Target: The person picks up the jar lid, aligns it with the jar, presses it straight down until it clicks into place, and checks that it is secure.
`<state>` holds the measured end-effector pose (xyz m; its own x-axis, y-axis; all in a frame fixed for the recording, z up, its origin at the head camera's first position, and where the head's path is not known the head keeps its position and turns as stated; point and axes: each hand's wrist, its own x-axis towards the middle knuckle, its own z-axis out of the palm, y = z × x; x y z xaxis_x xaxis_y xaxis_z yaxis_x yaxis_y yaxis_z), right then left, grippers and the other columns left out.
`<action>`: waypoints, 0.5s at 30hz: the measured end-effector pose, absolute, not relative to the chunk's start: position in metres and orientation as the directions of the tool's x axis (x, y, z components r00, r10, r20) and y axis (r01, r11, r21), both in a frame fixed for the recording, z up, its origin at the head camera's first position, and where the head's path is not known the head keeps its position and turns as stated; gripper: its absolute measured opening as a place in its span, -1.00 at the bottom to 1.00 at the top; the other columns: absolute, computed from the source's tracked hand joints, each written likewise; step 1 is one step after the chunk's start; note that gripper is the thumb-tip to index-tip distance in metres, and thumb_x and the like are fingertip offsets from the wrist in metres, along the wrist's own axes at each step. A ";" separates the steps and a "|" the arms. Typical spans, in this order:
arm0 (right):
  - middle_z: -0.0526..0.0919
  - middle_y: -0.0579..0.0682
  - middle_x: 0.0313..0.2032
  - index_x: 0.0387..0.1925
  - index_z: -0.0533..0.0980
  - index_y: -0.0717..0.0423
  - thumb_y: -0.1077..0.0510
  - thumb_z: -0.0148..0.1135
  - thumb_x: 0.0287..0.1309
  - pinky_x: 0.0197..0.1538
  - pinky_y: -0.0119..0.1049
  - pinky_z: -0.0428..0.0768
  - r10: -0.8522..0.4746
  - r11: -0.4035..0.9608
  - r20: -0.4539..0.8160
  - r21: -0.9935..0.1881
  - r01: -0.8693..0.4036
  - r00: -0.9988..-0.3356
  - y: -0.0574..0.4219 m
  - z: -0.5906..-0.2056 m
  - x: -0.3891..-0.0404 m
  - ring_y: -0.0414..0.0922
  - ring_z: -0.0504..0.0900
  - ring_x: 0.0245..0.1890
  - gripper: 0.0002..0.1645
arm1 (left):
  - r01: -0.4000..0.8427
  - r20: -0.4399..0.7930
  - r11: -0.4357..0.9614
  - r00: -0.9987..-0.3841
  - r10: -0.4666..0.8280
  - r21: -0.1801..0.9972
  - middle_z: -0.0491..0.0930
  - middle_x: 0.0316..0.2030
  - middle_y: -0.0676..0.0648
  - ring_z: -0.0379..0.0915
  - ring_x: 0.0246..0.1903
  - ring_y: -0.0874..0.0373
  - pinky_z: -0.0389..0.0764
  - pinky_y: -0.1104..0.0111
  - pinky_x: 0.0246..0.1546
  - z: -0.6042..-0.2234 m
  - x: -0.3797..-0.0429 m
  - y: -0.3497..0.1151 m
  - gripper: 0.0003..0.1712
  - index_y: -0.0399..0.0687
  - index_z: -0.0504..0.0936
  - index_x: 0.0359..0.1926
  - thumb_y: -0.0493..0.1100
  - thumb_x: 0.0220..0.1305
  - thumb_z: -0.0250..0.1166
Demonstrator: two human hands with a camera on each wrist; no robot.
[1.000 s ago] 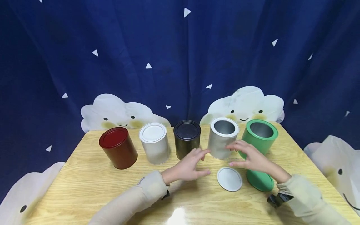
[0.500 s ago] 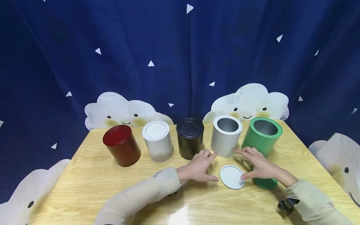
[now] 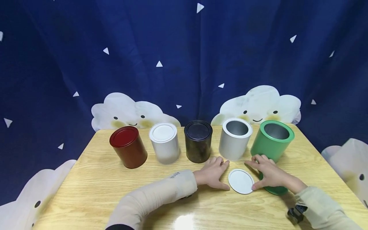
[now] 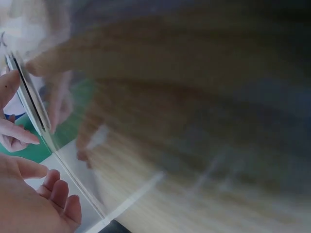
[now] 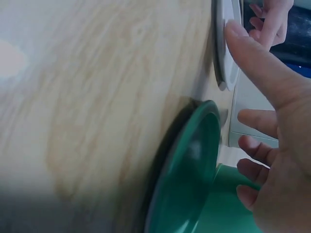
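Left hand (image 3: 212, 174) and right hand (image 3: 269, 174), fingers apart, flank the white lid (image 3: 241, 181), nearer than the lidless white can (image 3: 233, 145); seemingly a reach, needing a 2-sided pinch.

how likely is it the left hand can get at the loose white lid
Most likely yes: the left hand is spread close beside the loose white lid, and nothing visible stands between them; the right hand is on the opposite side.
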<state>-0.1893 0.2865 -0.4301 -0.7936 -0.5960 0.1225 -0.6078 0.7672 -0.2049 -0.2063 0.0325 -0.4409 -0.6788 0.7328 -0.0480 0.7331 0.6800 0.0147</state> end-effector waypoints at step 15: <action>0.32 -0.02 -0.18 0.07 0.47 0.22 -0.52 0.28 -0.50 -0.31 -0.25 0.15 -0.640 0.742 0.063 -0.211 -0.637 -0.766 0.287 -0.433 -0.191 -0.05 0.23 -0.21 0.16 | 0.717 -0.107 0.696 -0.689 0.716 0.039 0.14 -0.26 0.11 0.04 -0.29 0.22 0.09 0.46 -0.34 -0.444 -0.215 0.041 0.04 0.14 0.13 0.35 0.48 -0.10 0.17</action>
<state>-0.1910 0.2873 -0.4331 -0.7661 -0.6396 0.0634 -0.6367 0.7418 -0.2109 -0.2145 0.0409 -0.4440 -0.6894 0.7165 -0.1069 0.7171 0.6958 0.0392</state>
